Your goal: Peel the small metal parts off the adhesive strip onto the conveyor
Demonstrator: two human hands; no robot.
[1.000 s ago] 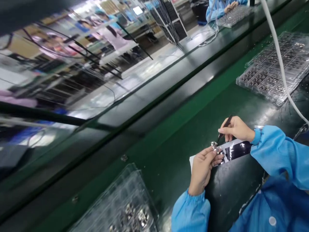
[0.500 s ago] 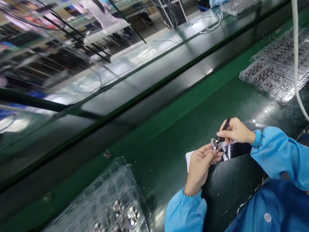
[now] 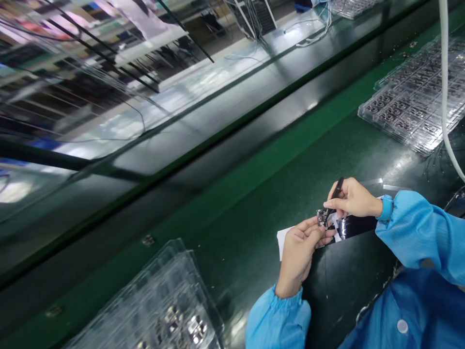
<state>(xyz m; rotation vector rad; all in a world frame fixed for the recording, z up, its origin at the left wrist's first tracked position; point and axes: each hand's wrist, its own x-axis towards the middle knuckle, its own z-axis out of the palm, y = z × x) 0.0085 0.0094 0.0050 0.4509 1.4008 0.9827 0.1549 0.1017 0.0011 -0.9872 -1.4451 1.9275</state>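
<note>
My left hand (image 3: 300, 254) pinches a small dark circuit part (image 3: 321, 217) between thumb and fingers, just above the green bench. My right hand (image 3: 351, 198) grips black tweezers (image 3: 333, 196) like a pen, with the tip touching that part. Under both hands lies a white sheet (image 3: 282, 240) carrying a glossy black strip (image 3: 358, 225). Both arms wear blue sleeves.
A clear blister tray (image 3: 414, 102) full of small parts lies at the far right, crossed by a white hose (image 3: 446, 97). Another clear tray stack (image 3: 163, 305) sits at the bottom left. A dark conveyor lane (image 3: 225, 140) runs diagonally behind the green bench.
The camera view shifted, so the far worker has left the frame. The part in my left hand now shows a dark face instead of a shiny metal one. Hands stay together.
</note>
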